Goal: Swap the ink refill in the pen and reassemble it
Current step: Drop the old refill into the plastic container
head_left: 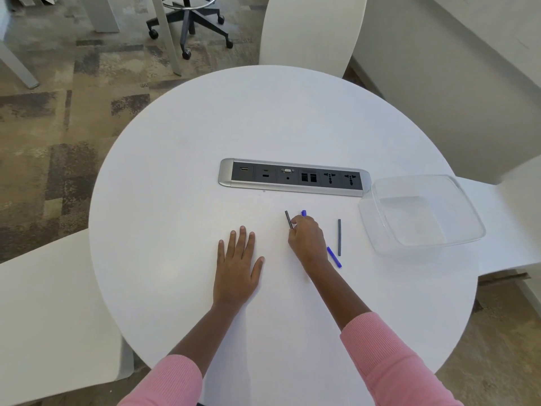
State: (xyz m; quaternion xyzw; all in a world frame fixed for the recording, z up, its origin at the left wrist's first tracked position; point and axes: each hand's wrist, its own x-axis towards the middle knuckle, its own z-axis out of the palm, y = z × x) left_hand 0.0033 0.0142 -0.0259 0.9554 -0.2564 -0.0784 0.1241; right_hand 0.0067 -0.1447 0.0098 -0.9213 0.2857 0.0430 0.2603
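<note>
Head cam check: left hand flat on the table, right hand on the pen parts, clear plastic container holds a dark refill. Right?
Not quite. The head view shows the clear plastic container empty; the dark refill lies on the table beside it, to its left. The rest stands: left hand flat on the table, right hand on the pen parts.

Just one view here: a wide-angle head cam, looking forward and steeply down at the round white bench from close above, with floor and chairs around the edges.
</note>
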